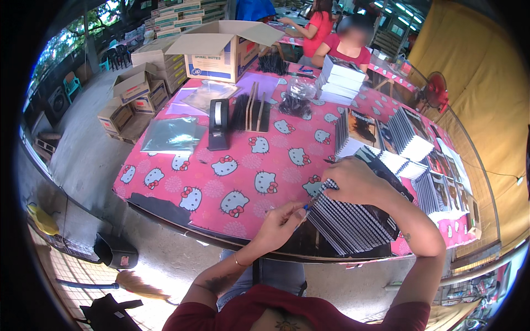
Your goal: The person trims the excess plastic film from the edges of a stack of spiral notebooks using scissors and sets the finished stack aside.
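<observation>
Below centre, the left hand (280, 225) pinches a slim object (305, 208); the right hand (353, 179) has an unclear grip. Uneven pressure could slide the overlapping notebooks (353, 225) askew.

At the near edge of the table (215, 187), the left hand (280, 222) pinches, thumb against fingers; farther in, the right hand (351, 181) arches downward, fingers curled, its elbow (432, 243) sharply bent.

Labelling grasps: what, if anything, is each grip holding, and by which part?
Left grip: small partly blue item, between thumb and fingers; exact part unclear. Right grip: at the far edge of the bound books; hold unclear.
</observation>
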`<state>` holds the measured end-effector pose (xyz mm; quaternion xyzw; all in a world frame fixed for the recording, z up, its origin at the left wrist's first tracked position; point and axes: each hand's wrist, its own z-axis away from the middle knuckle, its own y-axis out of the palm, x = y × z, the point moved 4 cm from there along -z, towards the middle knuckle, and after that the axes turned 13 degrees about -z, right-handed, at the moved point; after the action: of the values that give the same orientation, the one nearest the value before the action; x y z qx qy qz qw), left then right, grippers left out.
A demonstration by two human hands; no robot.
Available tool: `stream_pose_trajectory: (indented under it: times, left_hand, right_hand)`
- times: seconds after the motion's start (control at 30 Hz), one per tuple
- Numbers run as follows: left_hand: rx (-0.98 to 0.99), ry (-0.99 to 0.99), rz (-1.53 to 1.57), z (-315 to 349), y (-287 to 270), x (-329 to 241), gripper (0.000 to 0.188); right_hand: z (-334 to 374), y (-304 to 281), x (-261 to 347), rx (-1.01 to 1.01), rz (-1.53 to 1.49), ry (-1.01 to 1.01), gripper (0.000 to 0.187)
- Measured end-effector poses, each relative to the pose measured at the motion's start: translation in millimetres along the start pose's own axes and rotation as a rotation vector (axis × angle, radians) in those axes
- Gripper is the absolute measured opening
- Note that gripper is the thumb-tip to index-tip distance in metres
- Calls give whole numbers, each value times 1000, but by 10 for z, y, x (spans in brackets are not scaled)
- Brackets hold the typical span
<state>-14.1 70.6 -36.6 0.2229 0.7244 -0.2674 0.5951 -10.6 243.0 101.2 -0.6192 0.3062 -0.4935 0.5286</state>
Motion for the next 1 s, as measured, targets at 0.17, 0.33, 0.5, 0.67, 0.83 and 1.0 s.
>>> stream_pose_trajectory:
  times: [0.17, 0.33, 0.5, 0.67, 0.83, 1.0]
  left_hand:
    - [-10, -1, 41, 6, -7, 76, 30]
    - [-12, -7, 56, 3, -25, 91, 32]
    - [88, -172, 189, -37, -8, 134, 40]
    - [140, -242, 214, -62, -1, 156, 42]
    - [142, -235, 333, -143, 39, 110, 39]
    - [125, -275, 369, -200, 54, 119, 39]
  right_hand:
    - [-25, -3, 14, 4, 1, 1, 24]
    - [8, 8, 17, -55, -24, -103, 25]
    - [12, 15, -34, 7, -7, -7, 25]
    - [-8, 68, -52, 14, -27, -1, 25]
    - [1, 55, -38, -25, -36, -18, 27]
    - [-4, 52, -18, -15, -36, -11, 28]
